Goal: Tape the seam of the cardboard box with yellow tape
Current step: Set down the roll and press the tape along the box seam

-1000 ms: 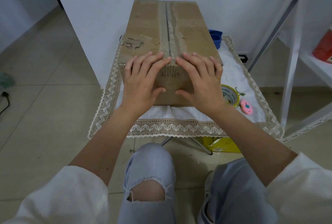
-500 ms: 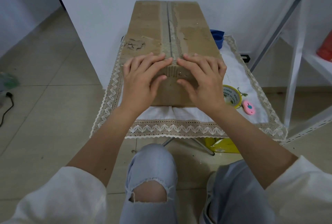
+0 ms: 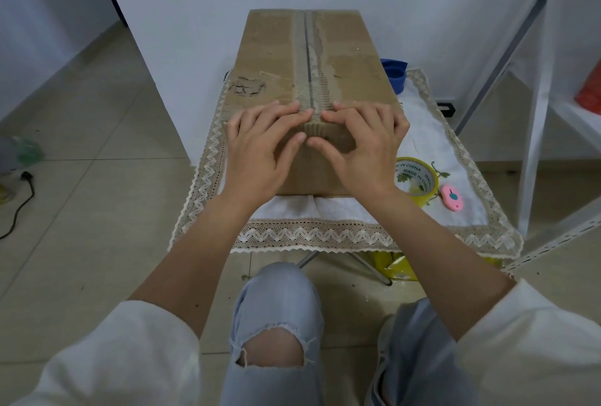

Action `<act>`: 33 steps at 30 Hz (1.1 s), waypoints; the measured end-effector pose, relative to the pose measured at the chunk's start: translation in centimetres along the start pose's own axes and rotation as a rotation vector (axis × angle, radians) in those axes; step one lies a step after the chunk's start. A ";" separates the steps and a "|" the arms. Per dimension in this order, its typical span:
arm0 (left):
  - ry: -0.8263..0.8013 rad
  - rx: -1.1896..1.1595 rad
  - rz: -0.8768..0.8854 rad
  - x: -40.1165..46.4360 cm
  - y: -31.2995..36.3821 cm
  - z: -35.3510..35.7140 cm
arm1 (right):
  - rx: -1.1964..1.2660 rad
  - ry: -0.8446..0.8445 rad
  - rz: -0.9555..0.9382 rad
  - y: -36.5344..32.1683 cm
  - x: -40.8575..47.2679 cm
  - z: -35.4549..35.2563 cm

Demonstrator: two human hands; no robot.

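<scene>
A long brown cardboard box (image 3: 270, 57) lies on a small table, its centre seam (image 3: 307, 54) running away from me with torn paper along it. My left hand (image 3: 263, 148) and my right hand (image 3: 364, 145) rest flat over the box's near top edge, one on each side of the seam, fingertips almost meeting and thumbs on the near face. Neither hand holds anything. A roll of yellow tape (image 3: 416, 179) lies on the cloth just right of the box, close to my right wrist.
A pink box cutter (image 3: 452, 198) lies right of the tape. The lace-edged white tablecloth (image 3: 309, 235) covers the table. A blue cup (image 3: 395, 74) stands behind the box at right. A white metal shelf frame (image 3: 536, 113) stands on the right; a cable (image 3: 16, 210) lies on the floor left.
Both hands have slid slightly up the box's near end, and the thumbs have drawn closer together on the near face. The box has not moved.
</scene>
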State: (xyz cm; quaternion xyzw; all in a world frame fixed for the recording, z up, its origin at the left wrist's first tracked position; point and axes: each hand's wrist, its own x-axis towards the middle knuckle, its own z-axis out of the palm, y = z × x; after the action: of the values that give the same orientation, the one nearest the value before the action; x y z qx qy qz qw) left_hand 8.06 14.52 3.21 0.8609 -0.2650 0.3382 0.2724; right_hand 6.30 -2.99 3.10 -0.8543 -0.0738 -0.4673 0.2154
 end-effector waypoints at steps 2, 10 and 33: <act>0.007 -0.001 -0.018 0.1 0.1 0.2 | 0.010 -0.015 0.003 0.0 0.0 -0.1; -0.016 0.004 -0.028 0.3 0.0 0.2 | 0.042 -0.096 -0.039 0.6 -0.2 -1.0; -0.215 0.169 -0.191 1.8 4.6 -1.4 | -0.160 -0.375 -0.263 1.8 -0.8 -5.2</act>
State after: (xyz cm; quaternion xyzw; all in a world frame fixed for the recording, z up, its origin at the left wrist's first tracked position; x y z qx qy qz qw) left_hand 5.62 11.73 6.70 0.9332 -0.1804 0.2377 0.2002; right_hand 2.41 -6.83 4.34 -0.9235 -0.1857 -0.3289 0.0668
